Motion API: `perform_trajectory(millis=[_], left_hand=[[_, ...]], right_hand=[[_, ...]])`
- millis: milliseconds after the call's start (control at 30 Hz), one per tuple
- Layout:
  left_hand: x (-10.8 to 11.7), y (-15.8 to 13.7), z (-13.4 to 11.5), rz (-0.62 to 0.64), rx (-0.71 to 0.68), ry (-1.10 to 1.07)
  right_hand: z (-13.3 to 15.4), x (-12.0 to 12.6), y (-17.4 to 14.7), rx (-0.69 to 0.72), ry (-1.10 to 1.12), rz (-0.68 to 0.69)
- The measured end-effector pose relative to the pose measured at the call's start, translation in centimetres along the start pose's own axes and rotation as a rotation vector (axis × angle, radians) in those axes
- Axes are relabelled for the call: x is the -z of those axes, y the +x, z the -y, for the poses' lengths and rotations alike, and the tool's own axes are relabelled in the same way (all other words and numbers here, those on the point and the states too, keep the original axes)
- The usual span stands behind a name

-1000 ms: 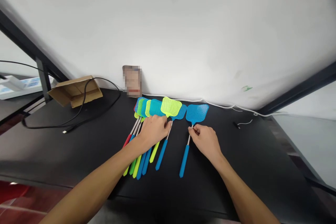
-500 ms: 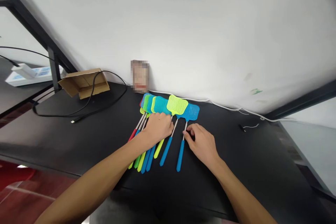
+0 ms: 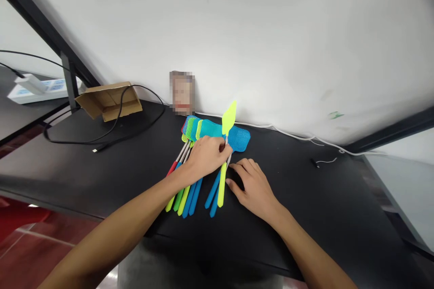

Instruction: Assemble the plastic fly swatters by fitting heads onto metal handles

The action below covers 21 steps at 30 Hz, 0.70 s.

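Note:
My left hand (image 3: 208,154) pinches the metal shaft of a yellow fly swatter (image 3: 229,118), whose head is turned nearly edge-on and tilted up. Its yellow handle (image 3: 221,185) lies across two blue-handled swatters; one has its blue head (image 3: 241,139) showing on the right. My right hand (image 3: 254,185) is beside their shafts, thumb and fingers apart, the index fingertip close to the metal; contact is unclear. To the left, several overlapping swatters (image 3: 190,128) in red, green, yellow and blue lie fanned together, partly hidden by my left hand.
An open cardboard box (image 3: 113,101) and a black cable (image 3: 105,144) lie on the left of the black table (image 3: 322,216). A blurred-out box (image 3: 182,93) leans against the wall. A white cable (image 3: 288,133) runs along the back edge.
The yellow swatter has been lifted and turned on its side by my left hand. The right-hand blue swatter has shifted left against its neighbour, and my right hand has moved left too.

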State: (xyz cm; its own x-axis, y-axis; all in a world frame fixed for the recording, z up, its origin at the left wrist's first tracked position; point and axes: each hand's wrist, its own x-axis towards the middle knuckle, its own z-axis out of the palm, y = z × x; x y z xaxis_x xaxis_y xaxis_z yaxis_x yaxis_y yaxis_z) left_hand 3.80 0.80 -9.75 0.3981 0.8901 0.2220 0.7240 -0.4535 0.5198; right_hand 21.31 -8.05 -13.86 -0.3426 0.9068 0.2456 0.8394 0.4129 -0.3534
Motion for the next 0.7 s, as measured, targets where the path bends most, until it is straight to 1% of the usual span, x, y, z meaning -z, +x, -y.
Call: perform_trajectory(millis=[133,200,267,333,400,467,500,600,700], left_hand=[[-0.2,0.0,-0.2,0.016,-0.017,-0.325],[-0.7,-0.1,-0.3,0.035,-0.016,-0.421],[-1.2,-0.3,-0.5,0.059,-0.015,-0.465],[-1.6,-0.6,-0.7,0.091,-0.015,-0.492],[-1.9,-0.9,-0.9,0.136,-0.02,-0.526],[-2.0,-1.2,-1.2,0.186,-0.031,-0.558],[-2.0,-1.4,-1.3,0.21,-0.036,-0.569],[-1.9,-1.8,-1.9,0.262,-0.046,-0.576],[-1.7,-2.2,-2.4,0.297,-0.063,-0.555]], right_hand=[[0.4,0.0,0.0,0.029,0.001,0.015],[0.1,0.1,0.0,0.03,0.026,0.016],[-0.5,0.3,0.1,0.0,0.096,-0.025],[-1.3,0.8,0.2,-0.083,0.228,-0.117],[-2.1,1.4,0.3,-0.209,0.411,-0.211],[-2.5,1.9,0.3,-0.316,0.614,-0.258],[-2.6,2.1,0.4,-0.346,0.712,-0.265],[-2.5,2.3,0.4,-0.361,0.955,-0.266],[-2.2,2.0,0.4,-0.378,1.064,-0.253]])
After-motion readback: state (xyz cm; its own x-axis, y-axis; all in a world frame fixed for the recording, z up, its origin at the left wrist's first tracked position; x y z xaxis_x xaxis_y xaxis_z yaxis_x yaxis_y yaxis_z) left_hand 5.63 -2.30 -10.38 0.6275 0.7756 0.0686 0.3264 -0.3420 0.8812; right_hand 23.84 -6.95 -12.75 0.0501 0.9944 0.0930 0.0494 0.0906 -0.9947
